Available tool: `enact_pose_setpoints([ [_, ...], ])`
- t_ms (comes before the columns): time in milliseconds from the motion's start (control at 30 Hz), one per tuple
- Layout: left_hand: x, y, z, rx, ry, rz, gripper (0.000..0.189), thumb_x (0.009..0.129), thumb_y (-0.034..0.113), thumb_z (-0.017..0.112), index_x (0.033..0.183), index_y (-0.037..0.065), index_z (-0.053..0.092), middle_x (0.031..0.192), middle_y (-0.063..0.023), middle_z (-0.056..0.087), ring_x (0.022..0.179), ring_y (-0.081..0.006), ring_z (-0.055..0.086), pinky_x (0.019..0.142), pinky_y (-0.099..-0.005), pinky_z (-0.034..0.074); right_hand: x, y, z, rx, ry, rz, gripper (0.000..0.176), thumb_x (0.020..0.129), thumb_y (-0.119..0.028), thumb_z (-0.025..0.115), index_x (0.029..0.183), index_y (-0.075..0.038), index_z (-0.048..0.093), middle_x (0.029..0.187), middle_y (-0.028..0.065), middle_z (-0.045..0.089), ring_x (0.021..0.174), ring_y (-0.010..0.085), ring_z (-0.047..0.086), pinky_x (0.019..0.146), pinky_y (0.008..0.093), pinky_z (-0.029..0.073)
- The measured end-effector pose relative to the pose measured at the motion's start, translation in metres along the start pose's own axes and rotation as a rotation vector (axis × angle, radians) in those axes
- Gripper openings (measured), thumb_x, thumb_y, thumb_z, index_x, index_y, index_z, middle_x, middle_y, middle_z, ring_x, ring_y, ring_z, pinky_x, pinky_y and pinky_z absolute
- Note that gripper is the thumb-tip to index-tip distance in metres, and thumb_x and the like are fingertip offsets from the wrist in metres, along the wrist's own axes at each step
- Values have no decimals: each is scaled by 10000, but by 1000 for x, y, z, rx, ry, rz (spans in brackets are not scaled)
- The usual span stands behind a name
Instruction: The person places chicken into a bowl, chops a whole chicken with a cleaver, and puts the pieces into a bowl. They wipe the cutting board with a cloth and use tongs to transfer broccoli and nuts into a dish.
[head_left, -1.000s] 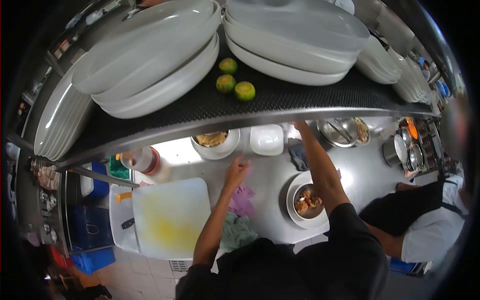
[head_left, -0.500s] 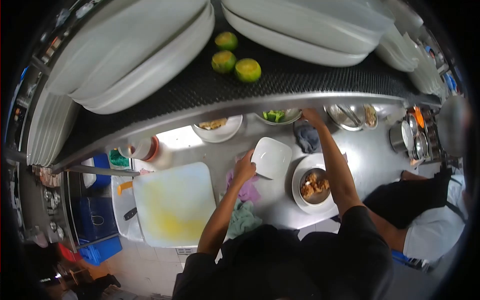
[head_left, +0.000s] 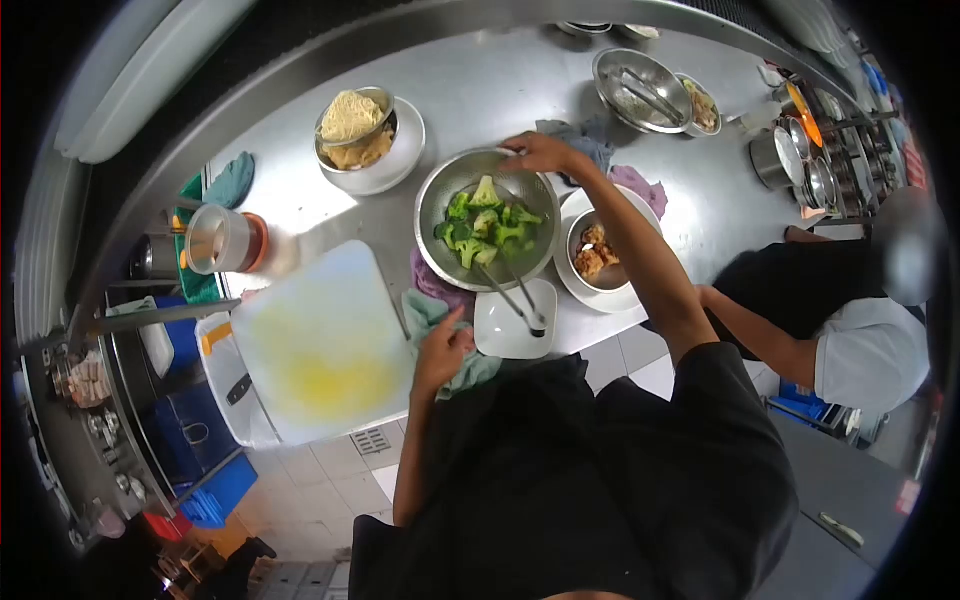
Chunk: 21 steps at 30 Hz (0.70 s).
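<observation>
A perforated metal colander with broccoli florets in it stands on the steel counter. My right hand grips its far right rim. A pair of tongs leans out of the colander toward me, its near end over a white square dish that stands right in front of the colander. To the left of that dish is my left hand, open with nothing in it, over a green cloth. A purple cloth lies partly under the colander.
A cutting board with yellow stains lies left. Bowls with noodles stand behind it. Fried pieces sit in a bowl on a white plate at right. Another person stands at far right. A shelf edge crosses above.
The colander of broccoli has come toward me from under the shelf, with my right hand on its rim. My left hand has let go of the square dish, now nearer me. The view has tilted.
</observation>
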<state>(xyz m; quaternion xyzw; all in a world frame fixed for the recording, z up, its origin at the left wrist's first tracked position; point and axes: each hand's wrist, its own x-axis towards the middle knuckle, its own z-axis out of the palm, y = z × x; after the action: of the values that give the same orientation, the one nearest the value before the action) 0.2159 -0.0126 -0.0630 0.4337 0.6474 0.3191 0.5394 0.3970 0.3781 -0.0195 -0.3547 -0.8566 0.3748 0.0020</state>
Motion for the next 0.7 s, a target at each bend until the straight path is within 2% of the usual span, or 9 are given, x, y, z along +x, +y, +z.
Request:
enact_pose_setpoints([
  [67,-3,-4,-10,-162,36,-20,450,974,196,591,1388,47,493,910,-120,703,789,-146,681,699,-295,538,-28,-28,-2,-59,155,5,740,792,-540,709,1321,-44,562,1131,209,664,1077,351,633,950,401,488],
  [133,-6,14,-23,-205,100,-62,426,1009,243,549,1392,68,489,1016,-121,686,824,-156,670,725,-271,533,-71,-57,-6,-281,442,-176,749,803,-594,688,1262,-14,567,1085,216,669,1034,355,645,910,428,502],
  [200,-6,28,-33,-248,183,-65,428,1004,267,559,1373,58,500,998,-114,686,802,-148,666,705,-271,534,-126,-101,-3,-195,329,154,822,793,-670,652,1214,27,537,1030,243,667,952,364,664,848,459,520],
  [267,-2,41,-39,-281,267,-69,434,999,291,569,1354,49,510,980,-107,686,780,-141,662,684,-271,536,-167,-160,3,-197,-76,490,901,794,-696,630,1246,66,464,1010,280,658,892,378,681,817,471,533],
  [333,7,54,-44,-394,319,-25,446,997,318,574,1350,55,509,940,-98,675,754,-134,659,668,-269,530,-186,-154,55,-263,-72,379,970,816,-678,621,1290,127,362,1002,324,646,898,433,679,816,481,542],
  [433,25,81,-41,-257,386,37,456,984,321,595,1351,66,505,928,-90,654,723,-139,659,663,-277,529,-184,-140,114,-324,-57,322,746,877,-410,617,1278,158,345,961,297,656,927,430,666,829,477,536],
  [533,28,98,-43,-97,514,141,466,969,303,619,1356,73,497,952,-79,637,744,-134,640,664,-273,518,-174,-148,107,-364,-163,397,578,857,-264,567,1215,168,429,961,283,658,943,407,664,835,474,532],
  [633,23,78,-62,-41,776,245,466,957,286,640,1349,74,503,982,-71,637,780,-133,599,691,-275,491,-195,-155,64,-427,-217,290,429,851,-221,533,1126,107,561,995,252,667,941,387,670,826,472,534],
  [700,1,74,-68,-57,839,178,374,947,240,654,1275,82,569,973,-60,624,810,-133,582,711,-288,485,-218,-160,32,-408,-114,282,410,889,-322,566,1116,19,573,993,229,671,899,407,654,832,488,513],
])
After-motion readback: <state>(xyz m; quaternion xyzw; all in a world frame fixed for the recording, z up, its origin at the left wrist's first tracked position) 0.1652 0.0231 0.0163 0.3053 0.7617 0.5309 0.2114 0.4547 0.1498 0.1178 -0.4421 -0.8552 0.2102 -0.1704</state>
